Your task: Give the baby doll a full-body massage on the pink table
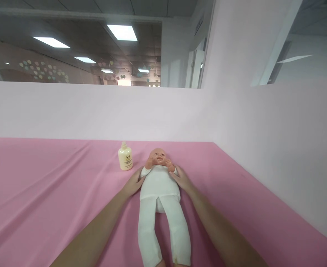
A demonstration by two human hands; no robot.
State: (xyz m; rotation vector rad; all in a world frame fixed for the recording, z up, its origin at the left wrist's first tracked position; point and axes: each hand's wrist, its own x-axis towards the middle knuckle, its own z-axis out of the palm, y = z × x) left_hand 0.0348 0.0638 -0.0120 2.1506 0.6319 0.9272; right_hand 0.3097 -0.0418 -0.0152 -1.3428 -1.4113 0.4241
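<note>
While the left hand and right hand loosely clasp the doll around its arms, at nine and three o'clock, I should keep pressure even.

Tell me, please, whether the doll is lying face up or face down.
Face up: the doll lies on the pink cover, eyes and mouth showing.

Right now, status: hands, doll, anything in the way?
Left hand, right hand touching doll. Doll face-up on pink cover. Bottle upright, left, not blocking.

A pink surface (creased at left) bears a supine doll and an upright bottle.
</note>
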